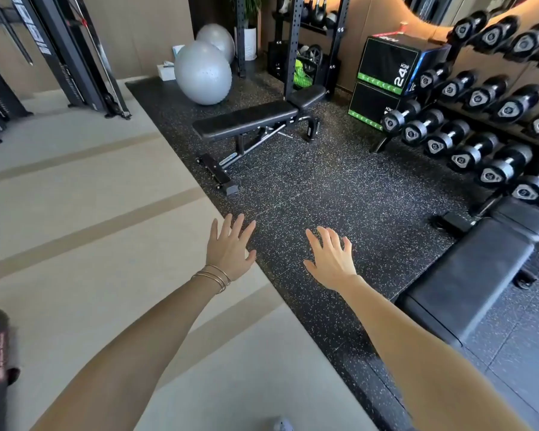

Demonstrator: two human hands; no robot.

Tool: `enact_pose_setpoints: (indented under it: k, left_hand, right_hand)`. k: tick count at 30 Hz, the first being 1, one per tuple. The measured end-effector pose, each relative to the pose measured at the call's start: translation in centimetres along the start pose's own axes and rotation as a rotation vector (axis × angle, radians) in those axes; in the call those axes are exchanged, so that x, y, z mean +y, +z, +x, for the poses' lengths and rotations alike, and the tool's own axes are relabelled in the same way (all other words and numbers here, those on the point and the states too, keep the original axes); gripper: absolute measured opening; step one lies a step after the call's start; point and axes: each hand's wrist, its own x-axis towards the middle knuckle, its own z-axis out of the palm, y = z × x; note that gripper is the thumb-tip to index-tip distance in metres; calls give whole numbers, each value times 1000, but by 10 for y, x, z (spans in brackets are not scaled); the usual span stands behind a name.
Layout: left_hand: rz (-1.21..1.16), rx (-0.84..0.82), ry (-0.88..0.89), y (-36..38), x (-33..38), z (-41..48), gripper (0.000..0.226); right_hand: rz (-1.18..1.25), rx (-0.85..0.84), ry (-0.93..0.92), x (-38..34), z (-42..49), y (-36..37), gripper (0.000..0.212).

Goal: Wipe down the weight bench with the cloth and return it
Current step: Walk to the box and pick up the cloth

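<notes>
Speckled black rubber flooring (318, 181) lies open up to the far black padded weight bench (246, 121). A second black padded bench (467, 275) and a rack of black dumbbells (479, 129) block the right side; a grey exercise ball (203, 73) stands behind the far bench.

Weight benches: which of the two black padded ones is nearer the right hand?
The black padded bench at lower right, beside the right hand, by the dumbbell rack. The other black bench stands farther off by the grey exercise ball.
</notes>
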Motion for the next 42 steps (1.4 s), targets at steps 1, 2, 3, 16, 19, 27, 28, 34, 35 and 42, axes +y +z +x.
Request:
enact_pose_setpoints:
  k: [1,2,3,16,19,27,28,34,35,42]
  left_hand:
    - [-10,-16,-3,-1,2,12,66]
    - [-13,-11,-23,-3,4,24,66]
    - [-6,-4,-26,-3,6,35,66]
    - [0,-44,39,33,-11,171,64]
    - [-3,-29,59,39,-26,220,64]
    - [9,3,130,43,-72,359,65]
    - [6,3,134,43,-76,373,65]
    - [7,-17,182,59,-80,440,64]
    - [1,-27,184,63,-79,450,64]
    - [-5,-47,178,91,-74,536,65]
  right_hand:
    - [-5,5,-11,9,12,-2,72]
    - [-4,13,-3,16,23,-5,72]
    - [-15,31,-7,23,36,-7,72]
    - [-3,0,-40,57,174,8,66]
    - [-2,-9,-11,64,218,9,66]
    - [17,46,55,78,348,-13,65]
    - [25,54,62,80,361,-16,65]
    - [47,34,87,99,418,-9,64]
    - [53,14,98,104,426,-6,64]
    - [46,-25,95,154,507,13,64]
